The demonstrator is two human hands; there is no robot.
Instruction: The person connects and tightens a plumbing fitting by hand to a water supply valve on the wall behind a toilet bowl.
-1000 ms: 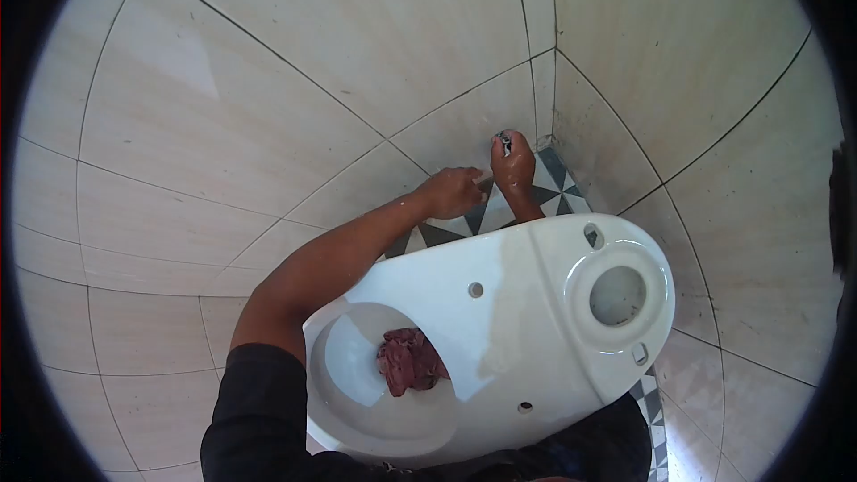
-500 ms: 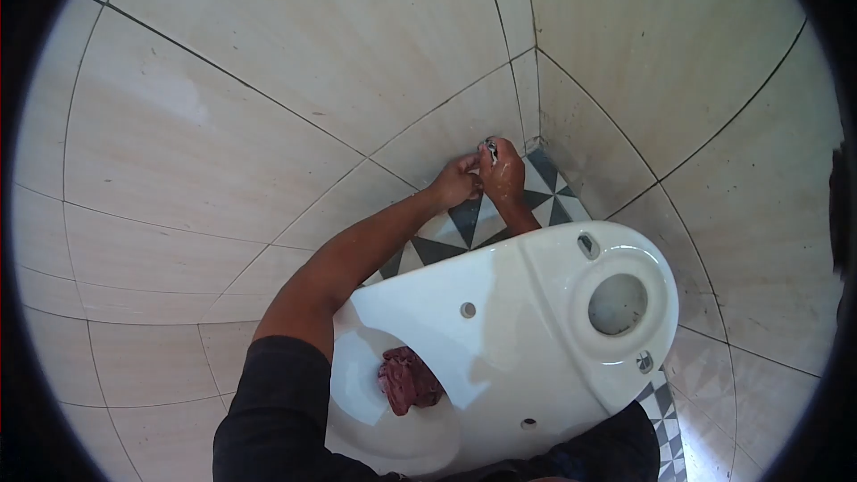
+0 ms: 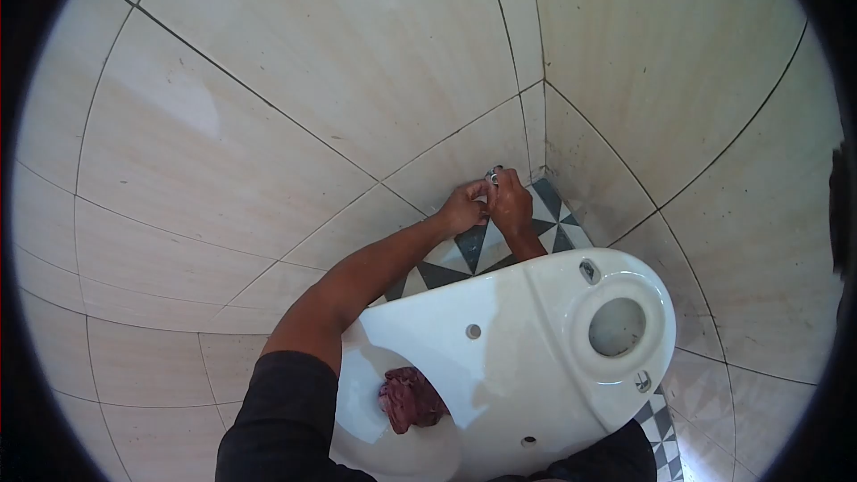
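Right hand (image 3: pixel 512 203) closed round small chrome fitting (image 3: pixel 493 178), maybe a valve, at its fingertips; left hand (image 3: pixel 464 207) bent alongside, grip unclear. Seemingly two-handed adjusting; next calls for steady hold. Toilet (image 3: pixel 558 375) near fingers.

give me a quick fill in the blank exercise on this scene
1. The crumpled cloth lies inside the ____ of the white toilet.
2. The floor tiles are patterned with dark and light ____.
3. The left hand and right hand are close together at a small silvery object beside a tiled ____.

Missing words: bowl; triangles; wall
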